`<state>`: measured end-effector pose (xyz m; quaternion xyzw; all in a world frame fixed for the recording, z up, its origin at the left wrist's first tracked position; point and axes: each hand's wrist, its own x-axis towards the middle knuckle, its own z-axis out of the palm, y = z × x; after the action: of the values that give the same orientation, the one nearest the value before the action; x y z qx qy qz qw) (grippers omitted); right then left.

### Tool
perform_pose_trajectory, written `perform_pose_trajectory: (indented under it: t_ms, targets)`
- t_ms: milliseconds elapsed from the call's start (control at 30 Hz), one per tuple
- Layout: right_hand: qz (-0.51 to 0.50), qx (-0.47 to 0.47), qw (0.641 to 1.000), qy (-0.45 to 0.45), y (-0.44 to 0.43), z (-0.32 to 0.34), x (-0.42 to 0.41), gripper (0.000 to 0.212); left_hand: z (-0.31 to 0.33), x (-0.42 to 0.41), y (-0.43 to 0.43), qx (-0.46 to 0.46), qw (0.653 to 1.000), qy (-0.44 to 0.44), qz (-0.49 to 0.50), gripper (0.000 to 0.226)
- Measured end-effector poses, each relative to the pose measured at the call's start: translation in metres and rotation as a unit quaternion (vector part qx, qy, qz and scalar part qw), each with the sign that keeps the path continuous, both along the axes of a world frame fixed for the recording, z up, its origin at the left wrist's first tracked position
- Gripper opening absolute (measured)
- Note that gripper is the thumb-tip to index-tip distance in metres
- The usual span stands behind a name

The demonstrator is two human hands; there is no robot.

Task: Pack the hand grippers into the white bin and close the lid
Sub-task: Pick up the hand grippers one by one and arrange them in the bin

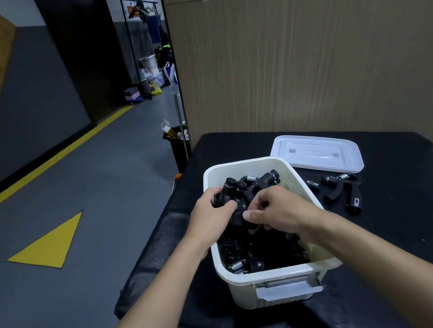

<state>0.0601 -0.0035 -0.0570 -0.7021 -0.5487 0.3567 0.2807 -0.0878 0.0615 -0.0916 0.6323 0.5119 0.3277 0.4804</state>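
The white bin (221, 261) stands open on a black padded table (416, 232). It holds several black hand grippers with steel springs (260, 258). Over the bin's far half, my left hand (211, 212) and my right hand (275, 211) both grip a bunch of black hand grippers (244, 190), knobbed handle ends and a spring sticking up. The white lid (317, 153) lies flat on the table behind and right of the bin. Two or three more hand grippers (340, 190) lie loose on the table to the right, between bin and lid.
A wood-panelled wall (305, 52) rises right behind the table. Left of the table is grey floor with a yellow triangle (50, 244) and a yellow line. A black waste bin (179, 147) stands at the table's far left corner.
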Motion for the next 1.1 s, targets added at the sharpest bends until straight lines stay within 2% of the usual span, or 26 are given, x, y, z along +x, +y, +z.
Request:
perform_pose_trajectory:
  t_ms: [100,167,267,367,533,733,933,1100]
  targets:
    - [-0.028,-0.073,0.993,0.083,0.000,0.004,-0.001,0.022,0.000,-0.001,0.000,-0.003,1.000,-0.009,-0.007,0.040]
    - [-0.076,-0.085,0.978,0.177,0.002,0.002,-0.005,0.014,0.000,-0.001,-0.001,0.000,1.000,-0.014,-0.001,0.045]
    - [-0.166,-0.068,0.921,0.346,0.004,-0.001,-0.011,0.004,0.001,0.001,0.000,-0.001,1.000,-0.021,0.006,0.045]
    - [-0.208,-0.051,0.887,0.409,0.008,-0.002,-0.013,0.007,0.002,0.003,0.004,-0.007,1.000,-0.027,0.000,0.043]
    - [-0.228,-0.017,0.890,0.395,0.020,-0.005,-0.020,0.014,-0.003,0.007,0.024,0.024,0.999,0.030,0.007,0.066]
    - [-0.207,0.011,0.938,0.277,0.025,-0.012,-0.024,0.009,-0.009,0.009,0.036,0.057,0.993,0.105,0.021,0.053]
    - [-0.201,0.024,0.943,0.266,0.024,-0.016,-0.020,0.013,-0.001,0.015,0.040,0.108,0.982,0.143,0.064,0.027]
    - [-0.208,0.037,0.949,0.232,0.025,-0.023,-0.019,0.018,0.001,0.016,0.045,0.087,0.982,0.151,0.067,0.030]
